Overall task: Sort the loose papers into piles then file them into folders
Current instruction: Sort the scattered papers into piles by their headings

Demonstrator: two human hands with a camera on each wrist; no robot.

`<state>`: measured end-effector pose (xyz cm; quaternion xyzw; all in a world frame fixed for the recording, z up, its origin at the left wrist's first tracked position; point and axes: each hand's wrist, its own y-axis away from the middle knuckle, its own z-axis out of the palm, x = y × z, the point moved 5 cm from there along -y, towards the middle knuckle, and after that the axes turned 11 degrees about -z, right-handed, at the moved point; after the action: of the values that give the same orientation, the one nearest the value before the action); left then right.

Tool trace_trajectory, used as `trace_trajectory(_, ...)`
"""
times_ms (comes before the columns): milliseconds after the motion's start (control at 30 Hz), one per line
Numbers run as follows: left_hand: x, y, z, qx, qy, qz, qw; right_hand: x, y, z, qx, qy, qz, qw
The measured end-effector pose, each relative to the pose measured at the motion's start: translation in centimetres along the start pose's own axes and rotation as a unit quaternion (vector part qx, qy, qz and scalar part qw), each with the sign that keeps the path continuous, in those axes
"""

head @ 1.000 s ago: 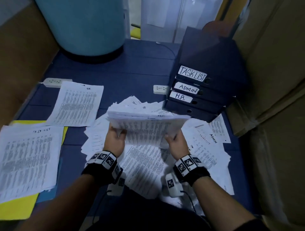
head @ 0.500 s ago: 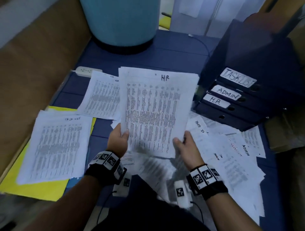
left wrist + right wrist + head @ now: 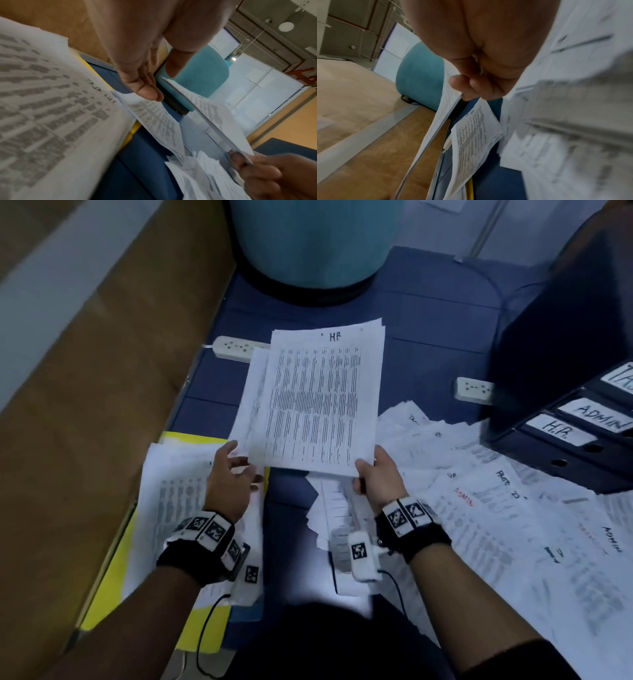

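Note:
A stack of printed sheets headed "HR" (image 3: pixel 318 402) hangs above the blue floor. My right hand (image 3: pixel 371 474) pinches its near right corner, thumb on top, with fingers (image 3: pixel 471 86) curled under the sheets (image 3: pixel 443 108). My left hand (image 3: pixel 239 463) is just off the stack's near left corner, fingers straight (image 3: pixel 145 81), holding nothing. An HR sheet on the floor (image 3: pixel 251 392) peeks out under the held stack. The "TASK LIST" pile (image 3: pixel 178 491) lies on a yellow folder (image 3: pixel 113 570) under my left wrist. Loose papers (image 3: pixel 479 491) spread to the right, beside the stacked dark binders (image 3: pixel 565 446).
A teal round stool (image 3: pixel 315 244) stands at the back. Two white power strips (image 3: pixel 236 347) (image 3: pixel 474 390) lie on the floor. A wooden panel (image 3: pixel 102 371) runs along the left side. The binder labels read H.R., ADMIN and a cut-off top one.
The HR stack has moved left and away from me, over the HR sheet on the floor. My left hand has let go of it; only the right holds it now.

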<state>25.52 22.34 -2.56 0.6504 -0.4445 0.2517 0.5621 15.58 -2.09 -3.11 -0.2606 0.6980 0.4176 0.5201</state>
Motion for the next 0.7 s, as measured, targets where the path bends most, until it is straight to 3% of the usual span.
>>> trace_trajectory(167, -1.2, -1.7, -3.8, 0.020, -0.031, -0.004, 0.999, 1.4, -5.6, 5.5, 0.012, 0.015, 0.071, 0.997)
trace_trajectory(367, -2.5, -2.1, -5.3, 0.006, -0.049, -0.008, 0.999, 3.9, -7.7, 8.8, 0.023, 0.070, 0.150, 0.986)
trace_trajectory(533, -2.0, -1.5, -3.4, -0.020, -0.060, 0.007, 0.998, 2.5, -6.7, 6.8, 0.008, 0.160, 0.092, 0.983)
trace_trajectory(700, -1.0, 0.2, 2.6, -0.097, -0.063, 0.036, 0.993, 0.3, -2.6, -1.1, -0.029, 0.245, 0.043, 0.968)
